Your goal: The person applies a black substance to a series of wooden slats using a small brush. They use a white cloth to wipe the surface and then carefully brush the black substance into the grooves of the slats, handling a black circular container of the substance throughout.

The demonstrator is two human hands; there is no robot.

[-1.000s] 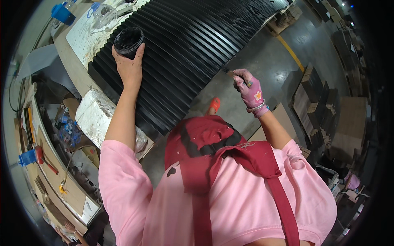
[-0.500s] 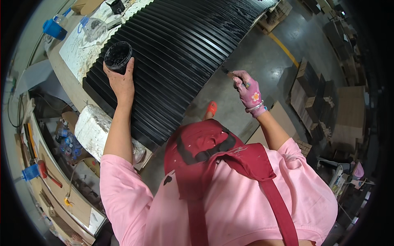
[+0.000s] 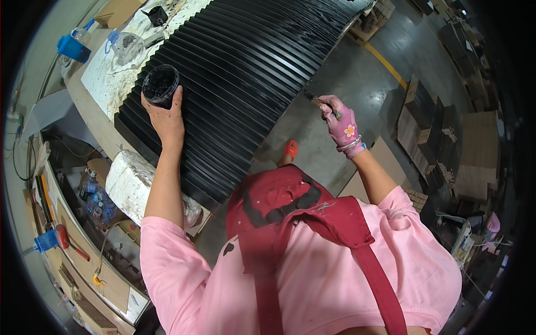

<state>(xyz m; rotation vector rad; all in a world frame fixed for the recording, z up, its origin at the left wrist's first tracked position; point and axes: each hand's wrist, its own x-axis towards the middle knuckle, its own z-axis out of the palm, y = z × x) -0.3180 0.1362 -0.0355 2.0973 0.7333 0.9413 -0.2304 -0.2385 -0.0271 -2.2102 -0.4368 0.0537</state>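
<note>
A person's left hand [image 3: 167,119] — fingers curled around a black cup [image 3: 161,84] — hovers over ribbed black strips [image 3: 240,84]; the gloved right hand [image 3: 341,121] pinches a brush [image 3: 314,99].

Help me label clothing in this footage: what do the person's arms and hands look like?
Both sleeves are short and pink. The left hand is bare; the right hand wears a stained pink glove with a flower, and a silvery bangle at its wrist.

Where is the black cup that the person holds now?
In the head view's upper left, the black cup is in the left hand, seen against the black strips.
</note>
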